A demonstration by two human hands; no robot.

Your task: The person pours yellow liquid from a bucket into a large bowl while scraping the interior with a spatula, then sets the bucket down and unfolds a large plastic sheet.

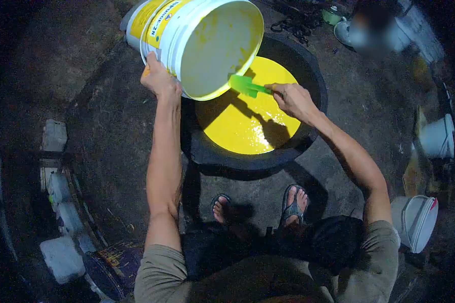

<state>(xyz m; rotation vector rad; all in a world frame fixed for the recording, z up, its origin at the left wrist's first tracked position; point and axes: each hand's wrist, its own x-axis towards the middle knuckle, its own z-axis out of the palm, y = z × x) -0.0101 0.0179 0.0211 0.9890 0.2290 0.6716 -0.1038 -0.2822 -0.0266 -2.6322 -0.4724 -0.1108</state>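
Observation:
A white plastic bucket [222,48] with a yellow printed label is tilted over a round black vat [316,76]. Its mouth faces me, and yellow smears mark its inner wall. My left hand [161,78] grips the bucket's left side near the rim. In my right hand [294,101] is a green spatula [247,87], held by its handle with the blade at the bucket's lower rim. Bright yellow liquid [237,131] fills part of the vat below, with shadows of the bucket and hand across it.
White buckets [414,222] stand at the right, one of them [437,137] farther up. A row of pale containers [63,258] lines the left. Another person [374,35] is at the upper right beside a metal pan [343,33]. My sandalled feet stand on the dark floor [253,202].

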